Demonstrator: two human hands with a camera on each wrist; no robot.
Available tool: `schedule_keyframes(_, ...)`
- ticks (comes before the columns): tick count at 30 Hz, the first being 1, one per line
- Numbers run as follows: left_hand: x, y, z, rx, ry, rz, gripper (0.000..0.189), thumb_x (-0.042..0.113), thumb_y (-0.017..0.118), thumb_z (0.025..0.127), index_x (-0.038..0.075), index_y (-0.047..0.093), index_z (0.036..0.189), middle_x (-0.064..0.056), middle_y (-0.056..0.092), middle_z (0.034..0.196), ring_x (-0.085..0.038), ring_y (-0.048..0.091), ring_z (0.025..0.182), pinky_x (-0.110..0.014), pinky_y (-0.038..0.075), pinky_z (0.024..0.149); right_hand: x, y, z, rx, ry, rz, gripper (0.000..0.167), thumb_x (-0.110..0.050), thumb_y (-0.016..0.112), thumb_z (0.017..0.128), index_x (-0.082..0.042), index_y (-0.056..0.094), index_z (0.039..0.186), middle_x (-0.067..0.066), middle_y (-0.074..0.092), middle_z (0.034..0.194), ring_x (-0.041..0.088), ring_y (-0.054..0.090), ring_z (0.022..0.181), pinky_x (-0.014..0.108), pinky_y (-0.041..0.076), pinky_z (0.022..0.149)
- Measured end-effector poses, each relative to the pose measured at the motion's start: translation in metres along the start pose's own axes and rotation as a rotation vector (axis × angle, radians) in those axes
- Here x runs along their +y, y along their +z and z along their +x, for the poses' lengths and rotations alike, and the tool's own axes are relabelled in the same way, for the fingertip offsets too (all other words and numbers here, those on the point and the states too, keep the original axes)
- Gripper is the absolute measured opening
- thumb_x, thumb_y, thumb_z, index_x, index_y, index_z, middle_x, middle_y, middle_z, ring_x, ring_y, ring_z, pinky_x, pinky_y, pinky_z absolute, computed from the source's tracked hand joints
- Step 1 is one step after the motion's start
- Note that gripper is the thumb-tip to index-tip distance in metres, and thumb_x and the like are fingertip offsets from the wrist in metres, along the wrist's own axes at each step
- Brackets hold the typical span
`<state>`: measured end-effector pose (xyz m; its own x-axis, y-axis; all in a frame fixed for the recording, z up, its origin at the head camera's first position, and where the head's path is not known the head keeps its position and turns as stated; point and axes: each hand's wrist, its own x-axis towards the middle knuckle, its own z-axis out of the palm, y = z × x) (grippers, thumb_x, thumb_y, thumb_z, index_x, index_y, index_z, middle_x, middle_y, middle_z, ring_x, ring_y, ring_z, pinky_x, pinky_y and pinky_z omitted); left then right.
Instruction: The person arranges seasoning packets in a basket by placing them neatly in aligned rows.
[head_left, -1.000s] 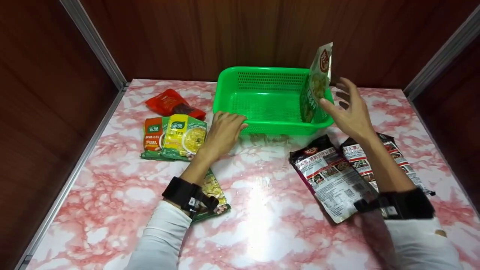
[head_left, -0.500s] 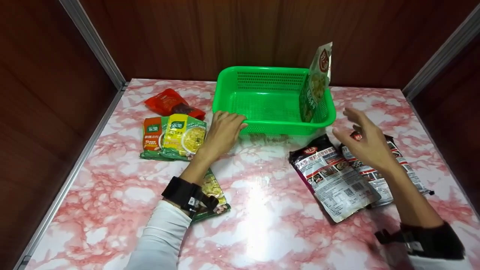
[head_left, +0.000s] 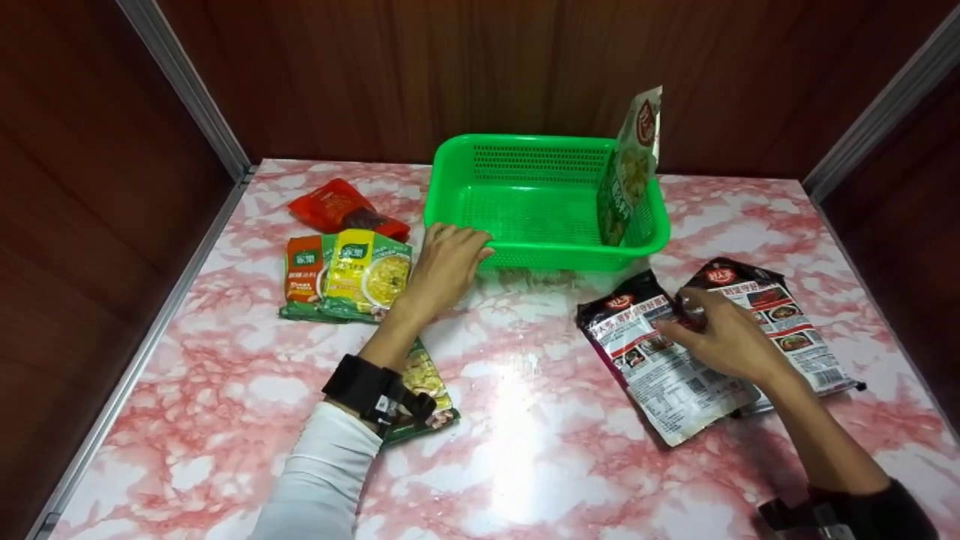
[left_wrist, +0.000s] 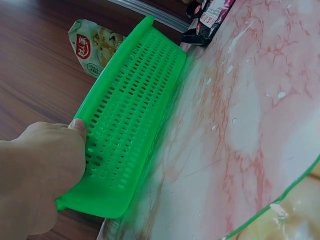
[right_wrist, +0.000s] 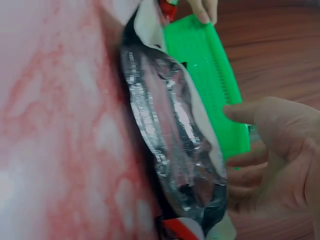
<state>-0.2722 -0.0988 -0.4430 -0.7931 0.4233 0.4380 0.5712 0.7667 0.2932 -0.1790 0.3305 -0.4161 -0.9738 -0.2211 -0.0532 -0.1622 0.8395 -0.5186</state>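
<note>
Moved: right hand [head_left: 726, 334], down from green basket [head_left: 570, 257] to black-topped packets [head_left: 667, 401] just under its parted fingers; contact I cannot tell. Left hand [head_left: 448, 262]: fingers curled over the basket's rim.

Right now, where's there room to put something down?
There's bare table between the green packet and black packets, and basket floor left of the standing packet. It's crowded on the left around the red packet and yellow packet, and on the right, where the right hand is at the black packets.

Wood-grain panels [head_left: 525, 67] and metal strips [head_left: 196, 86] booth in a marbled tabletop [head_left: 225, 420].
</note>
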Motion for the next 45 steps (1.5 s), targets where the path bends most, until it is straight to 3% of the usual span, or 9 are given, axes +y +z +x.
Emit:
schedule_keyframes(4, 0.0, -0.001, 0.0, -0.013, -0.006, -0.004, 0.032, 0.029, 0.058, 0.118, 0.007, 0.074, 0.134, -0.015, 0.082, 0.13, -0.039, 0.072, 0.124, -0.06, 0.042, 0.123, 0.004, 0.006, 0.002, -0.03, 0.047, -0.017, 0.096, -0.058, 0.072, 0.108, 0.01, 0.04, 0.168, 0.045, 0.049, 0.163, 0.069, 0.048, 0.149, 0.083, 0.041, 0.119)
schedule_keyframes(10, 0.0, -0.001, -0.001, -0.012, -0.007, -0.002, 0.035, 0.031, 0.057, 0.118, 0.006, 0.075, 0.134, -0.015, 0.082, 0.13, -0.039, 0.073, 0.124, -0.06, 0.042, 0.123, 0.006, 0.009, 0.009, -0.012, 0.096, -0.055, 0.102, -0.059, 0.082, 0.1, 0.013, 0.045, 0.162, 0.042, 0.068, 0.137, 0.061, 0.066, 0.129, 0.076, 0.053, 0.108)
schedule_keyframes(15, 0.0, -0.001, -0.001, 0.011, 0.006, -0.006, 0.032, 0.028, 0.059, 0.117, 0.005, 0.075, 0.132, -0.016, 0.082, 0.127, -0.041, 0.073, 0.122, -0.061, 0.044, 0.121, 0.009, 0.008, 0.014, -0.023, 0.163, -0.044, 0.102, -0.059, 0.086, 0.096, 0.013, 0.049, 0.159, 0.039, 0.073, 0.126, 0.054, 0.071, 0.117, 0.07, 0.056, 0.099)
schedule_keyframes(22, 0.0, -0.001, -0.001, 0.001, 0.002, -0.001, 0.034, 0.031, 0.057, 0.118, 0.006, 0.075, 0.133, -0.015, 0.082, 0.128, -0.039, 0.073, 0.123, -0.06, 0.043, 0.122, 0.013, 0.006, 0.016, -0.004, 0.16, 0.074, 0.081, -0.046, 0.088, 0.098, 0.012, 0.062, 0.148, 0.032, 0.08, 0.118, 0.03, 0.072, 0.094, 0.036, 0.055, 0.078)
schedule_keyframes(25, 0.0, -0.001, 0.0, -0.003, 0.002, 0.002, 0.036, 0.032, 0.056, 0.118, 0.006, 0.075, 0.134, -0.015, 0.082, 0.128, -0.039, 0.073, 0.123, -0.06, 0.043, 0.123, 0.014, 0.005, 0.015, -0.004, 0.174, 0.141, 0.083, -0.044, 0.088, 0.099, 0.015, 0.06, 0.15, 0.025, 0.079, 0.115, 0.019, 0.067, 0.089, 0.027, 0.054, 0.074)
schedule_keyframes(33, 0.0, 0.0, 0.0, -0.004, 0.005, -0.005, 0.037, 0.033, 0.055, 0.118, 0.006, 0.074, 0.134, -0.016, 0.082, 0.129, -0.04, 0.073, 0.124, -0.06, 0.042, 0.123, 0.016, 0.0, 0.014, -0.034, 0.203, 0.212, 0.064, -0.046, 0.08, 0.105, 0.01, 0.067, 0.134, 0.012, 0.066, 0.112, 0.022, 0.058, 0.1, 0.026, 0.051, 0.079)
schedule_keyframes(37, 0.0, 0.0, 0.0, -0.006, 0.004, -0.008, 0.037, 0.032, 0.055, 0.119, 0.005, 0.074, 0.135, -0.016, 0.082, 0.13, -0.04, 0.073, 0.124, -0.061, 0.042, 0.123, 0.017, -0.002, 0.013, -0.061, 0.188, 0.301, 0.054, -0.042, 0.071, 0.112, 0.006, 0.064, 0.136, 0.01, 0.066, 0.119, 0.017, 0.059, 0.104, 0.025, 0.054, 0.083)
schedule_keyframes(41, -0.001, 0.001, -0.001, 0.003, 0.007, -0.003, 0.034, 0.03, 0.057, 0.118, 0.005, 0.075, 0.134, -0.016, 0.082, 0.129, -0.04, 0.073, 0.123, -0.061, 0.043, 0.122, 0.016, -0.005, 0.01, -0.081, 0.158, 0.361, 0.046, -0.039, 0.064, 0.116, 0.002, 0.06, 0.135, 0.007, 0.063, 0.116, 0.014, 0.059, 0.102, 0.027, 0.054, 0.084)
schedule_keyframes(45, -0.001, 0.0, -0.001, 0.013, 0.015, -0.008, 0.033, 0.027, 0.059, 0.117, 0.004, 0.075, 0.134, -0.017, 0.082, 0.13, -0.042, 0.073, 0.124, -0.062, 0.043, 0.121, 0.012, -0.008, 0.007, -0.094, 0.137, 0.446, 0.039, -0.037, 0.065, 0.116, -0.001, 0.057, 0.13, 0.001, 0.059, 0.102, 0.012, 0.057, 0.088, 0.029, 0.054, 0.074)
